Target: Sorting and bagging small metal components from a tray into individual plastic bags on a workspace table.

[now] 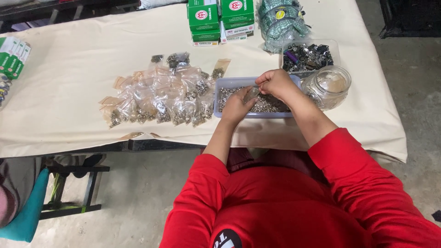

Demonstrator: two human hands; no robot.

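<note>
Two hands work over a shallow clear plastic tray (222, 83) at centre frame, on a table (69, 69) covered with cream cloth. The left hand (236, 108) is cupped, fingers curled around a small clear bag (251, 94) whose mouth faces up. The right hand (275, 82) is pinched nearly closed just above that bag; whether it grips the bag's lip or small parts cannot be told.

Step in hand, as judged: filling a bag with small metal parts (271, 104) from the tray. The next move calls for a steady bag mouth and a clean release of the pinch directly over it, so that nothing falls outside.

Containers and contents:
- Tray: a loose layer of silvery metal parts.
- Glass jar (331, 85), right of the tray, just beside it: appears to be tipped on its side, contents unclear.
- Second clear tray (308, 56), upper right: darker mixed metal pieces, one purple item.
- Filled small bags (161, 98), left of centre: many, spread flat, each holding some metal parts.
- Green boxes (220, 18), top centre: stacked, closed.
- Bundle of wrapped packets (280, 20), top right of centre.
</note>
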